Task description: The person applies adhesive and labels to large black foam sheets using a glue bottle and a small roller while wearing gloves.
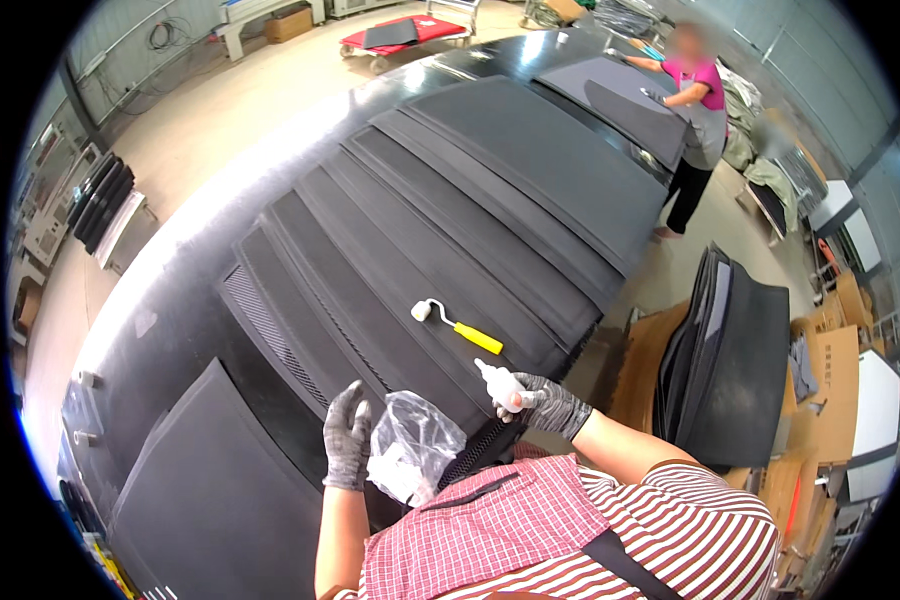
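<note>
Your right hand (553, 405) grips the bottle (503, 386), your left hand (347, 440) is open; aim the tip (481, 366) clear of the roller (477, 337).

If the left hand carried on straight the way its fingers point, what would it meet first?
Probably the overlapping dark sheets ahead of the left hand; its height above them is hard to judge, so it might pass over instead.

Downward head-worn fisheye view
</note>
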### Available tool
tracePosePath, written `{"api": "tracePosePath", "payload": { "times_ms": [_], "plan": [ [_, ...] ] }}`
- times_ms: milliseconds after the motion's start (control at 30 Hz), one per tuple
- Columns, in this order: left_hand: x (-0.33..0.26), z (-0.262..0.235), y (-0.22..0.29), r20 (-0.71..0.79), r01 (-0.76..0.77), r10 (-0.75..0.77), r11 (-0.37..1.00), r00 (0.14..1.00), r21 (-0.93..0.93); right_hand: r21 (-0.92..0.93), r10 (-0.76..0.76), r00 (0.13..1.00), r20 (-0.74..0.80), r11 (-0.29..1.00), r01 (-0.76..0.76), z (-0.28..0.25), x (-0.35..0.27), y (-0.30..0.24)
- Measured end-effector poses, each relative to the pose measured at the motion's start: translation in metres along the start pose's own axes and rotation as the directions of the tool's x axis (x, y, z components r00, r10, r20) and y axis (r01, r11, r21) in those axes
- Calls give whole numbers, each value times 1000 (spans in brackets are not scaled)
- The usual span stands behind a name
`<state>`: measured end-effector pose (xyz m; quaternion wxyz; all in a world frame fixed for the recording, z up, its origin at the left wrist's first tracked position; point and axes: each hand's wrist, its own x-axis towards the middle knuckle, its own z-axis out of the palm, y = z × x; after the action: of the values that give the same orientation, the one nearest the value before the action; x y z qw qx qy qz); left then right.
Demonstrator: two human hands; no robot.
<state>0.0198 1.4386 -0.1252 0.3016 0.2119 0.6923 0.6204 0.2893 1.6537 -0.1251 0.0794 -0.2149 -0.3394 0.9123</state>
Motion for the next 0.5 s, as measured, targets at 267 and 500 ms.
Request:
{"api": "tracePosePath", "payload": {
  "times_ms": [267,500],
  "plan": [
    [15,124,79,421,201,-169,979,891,-32,-47,-92,983,-160,995,86,-77,-68,-39],
    [52,271,37,397,454,-340,857,853,-242,-57,-104,973,-205,994,94,-132,-97,-92]
  ]
}}
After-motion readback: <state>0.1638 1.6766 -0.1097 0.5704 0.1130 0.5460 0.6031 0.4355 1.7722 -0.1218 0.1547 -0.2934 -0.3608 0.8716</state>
